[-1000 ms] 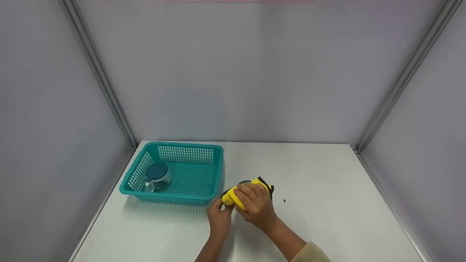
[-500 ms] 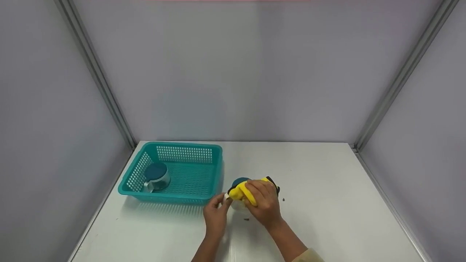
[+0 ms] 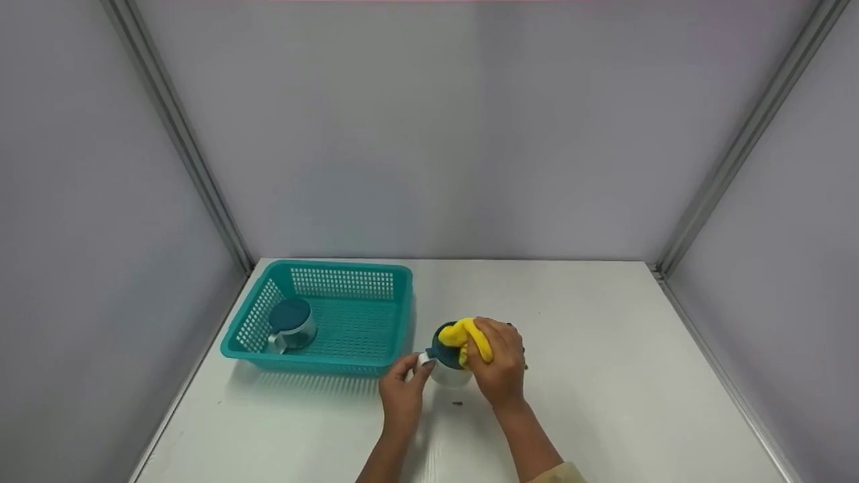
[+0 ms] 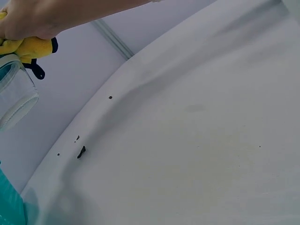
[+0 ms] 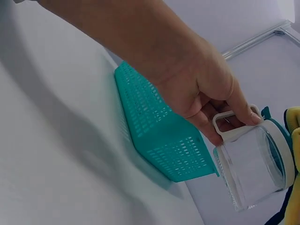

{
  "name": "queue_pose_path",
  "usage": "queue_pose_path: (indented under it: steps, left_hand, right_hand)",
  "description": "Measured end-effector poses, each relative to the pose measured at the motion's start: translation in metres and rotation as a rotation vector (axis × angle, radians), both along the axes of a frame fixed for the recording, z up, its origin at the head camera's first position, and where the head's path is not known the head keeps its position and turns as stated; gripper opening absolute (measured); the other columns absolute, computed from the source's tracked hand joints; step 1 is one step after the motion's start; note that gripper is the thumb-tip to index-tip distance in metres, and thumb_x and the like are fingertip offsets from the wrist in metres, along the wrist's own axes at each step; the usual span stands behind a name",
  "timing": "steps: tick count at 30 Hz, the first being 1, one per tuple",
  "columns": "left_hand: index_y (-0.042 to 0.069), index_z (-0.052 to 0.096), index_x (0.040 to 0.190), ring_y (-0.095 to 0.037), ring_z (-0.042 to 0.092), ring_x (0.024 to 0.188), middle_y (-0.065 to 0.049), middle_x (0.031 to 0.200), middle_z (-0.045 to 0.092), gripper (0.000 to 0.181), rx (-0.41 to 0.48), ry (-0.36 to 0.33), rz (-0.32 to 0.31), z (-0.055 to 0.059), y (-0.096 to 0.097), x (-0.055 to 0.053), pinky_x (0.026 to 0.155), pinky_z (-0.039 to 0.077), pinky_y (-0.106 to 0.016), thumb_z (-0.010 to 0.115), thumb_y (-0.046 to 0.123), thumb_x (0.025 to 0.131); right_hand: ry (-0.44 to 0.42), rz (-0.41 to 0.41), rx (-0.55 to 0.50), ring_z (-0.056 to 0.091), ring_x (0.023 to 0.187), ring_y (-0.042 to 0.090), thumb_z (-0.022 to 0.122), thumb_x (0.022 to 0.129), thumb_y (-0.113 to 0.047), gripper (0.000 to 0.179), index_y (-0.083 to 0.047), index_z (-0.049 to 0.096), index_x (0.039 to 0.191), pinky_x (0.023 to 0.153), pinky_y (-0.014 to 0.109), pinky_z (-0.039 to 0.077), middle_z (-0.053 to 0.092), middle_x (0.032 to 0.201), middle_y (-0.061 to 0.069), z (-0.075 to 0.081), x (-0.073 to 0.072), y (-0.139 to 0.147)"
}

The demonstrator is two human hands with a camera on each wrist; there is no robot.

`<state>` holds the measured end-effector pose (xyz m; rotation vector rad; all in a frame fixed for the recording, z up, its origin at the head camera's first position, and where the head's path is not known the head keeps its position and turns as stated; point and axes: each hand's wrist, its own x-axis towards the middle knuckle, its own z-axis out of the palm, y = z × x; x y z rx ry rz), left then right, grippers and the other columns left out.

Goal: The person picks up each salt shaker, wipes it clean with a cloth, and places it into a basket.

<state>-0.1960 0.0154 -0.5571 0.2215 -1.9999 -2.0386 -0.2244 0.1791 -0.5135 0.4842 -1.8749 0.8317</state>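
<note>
In the head view my left hand (image 3: 401, 399) pinches the white handle (image 3: 424, 359) of a clear jar (image 3: 451, 378) with a dark blue-green lid (image 3: 445, 354). In the right wrist view, thumb and fingers grip that handle (image 5: 228, 125), and the jar (image 5: 255, 164) is tilted above the table. My right hand (image 3: 500, 365) holds a bunched yellow cloth (image 3: 478, 339) with black edging against the lid, covering its right part. In the left wrist view the cloth (image 4: 36, 48) touches the jar's top; most of the left hand is out of that view.
A teal plastic basket (image 3: 319, 365) stands left of the hands, holding another lidded jar (image 3: 293, 329) with a handle. Small dark bits (image 4: 81, 152) lie on the white table (image 3: 604, 402). Grey walls (image 3: 429, 134) enclose the table's back and sides.
My right hand and the cloth have shifted right, and more of the jar's lid shows. A dark bit below the jar has come into view. My left hand stays almost in place.
</note>
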Motion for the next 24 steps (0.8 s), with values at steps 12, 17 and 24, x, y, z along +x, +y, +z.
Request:
queue_pose_path:
  steps: [12, 17, 24]
  left_hand:
    - [0.015, 0.070, 0.096, -0.014, 0.057, 0.090, 0.003, 0.092, 0.065, 0.013, -0.023, 0.009, -0.024, 0.030, 0.004, 0.010, 0.089, 0.047, -0.035, 0.072, 0.017, 0.083]
    - [0.013, 0.071, 0.095, -0.013, 0.056, 0.085, 0.002, 0.089, 0.066, 0.014, -0.041, 0.069, -0.030, 0.037, 0.006, 0.008, 0.084, 0.049, -0.033, 0.073, 0.015, 0.081]
    - [0.010, 0.070, 0.094, -0.011, 0.056, 0.081, 0.002, 0.086, 0.065, 0.014, -0.111, 0.128, -0.019, 0.035, 0.009, 0.007, 0.076, 0.051, -0.024, 0.074, 0.011, 0.080]
  right_hand:
    - [-0.127, -0.024, -0.046, 0.056, 0.101, 0.013, 0.071, 0.081, -0.014, 0.033, -0.009, 0.066, 0.113, 0.098, 0.015, 0.040, 0.064, 0.111, 0.002, 0.009, -0.011, 0.011]
    - [-0.164, -0.042, -0.017, 0.057, 0.100, 0.014, 0.071, 0.082, -0.016, 0.029, -0.009, 0.067, 0.110, 0.094, 0.026, 0.046, 0.066, 0.108, 0.002, 0.015, -0.019, 0.015]
    - [-0.267, -0.007, 0.082, 0.058, 0.094, 0.018, 0.070, 0.085, -0.027, 0.026, -0.012, 0.067, 0.106, 0.084, 0.040, 0.048, 0.067, 0.103, 0.000, 0.023, -0.024, 0.009]
